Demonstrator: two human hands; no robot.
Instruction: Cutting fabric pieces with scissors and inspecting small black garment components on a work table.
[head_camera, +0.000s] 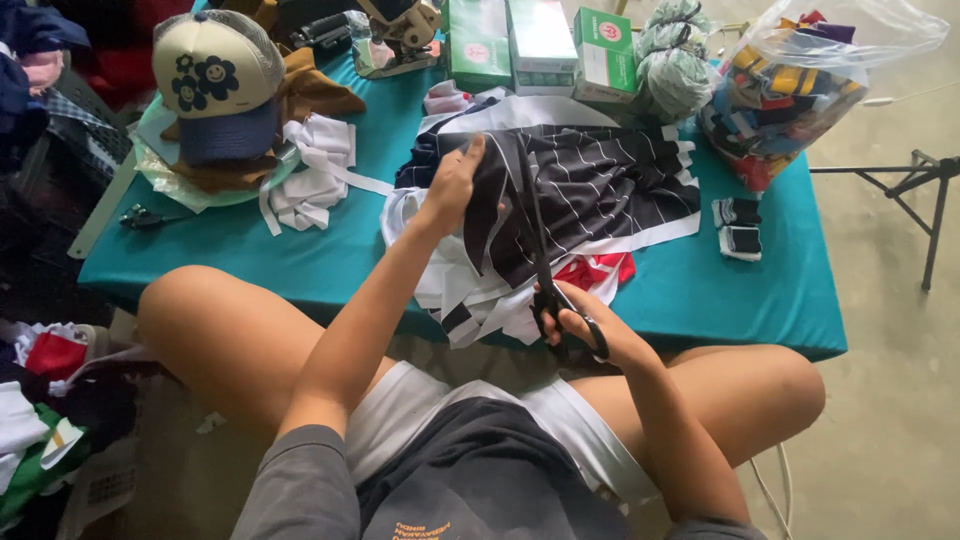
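Head view looks down on the fingers (470, 165) of the left hand (452, 190), clenched on the upper edge of a dark striped fabric (600, 185) and lifting that edge off the desk (690, 290). The fingers of the right hand (580, 325) are hooked through the black handles of the scissors (545, 270), gripping them; the long dark blades run up from the hand across the cloth toward the left hand. The fabric is black or navy with thin white pinstripes, rumpled, with a slanted cut edge near the blades, and it lies mid-desk on top of white cloth pieces (470, 300) and a red scrap (598, 268). Further out, the teal desk carries a heap of white strips (315, 175), a cream and blue cap (215, 85) with dark flower patches, green and white boxes (540, 45), and a clear bag of coloured scraps (790, 90). Two small dark-and-white pieces (738, 228) sit just right of the fabric.
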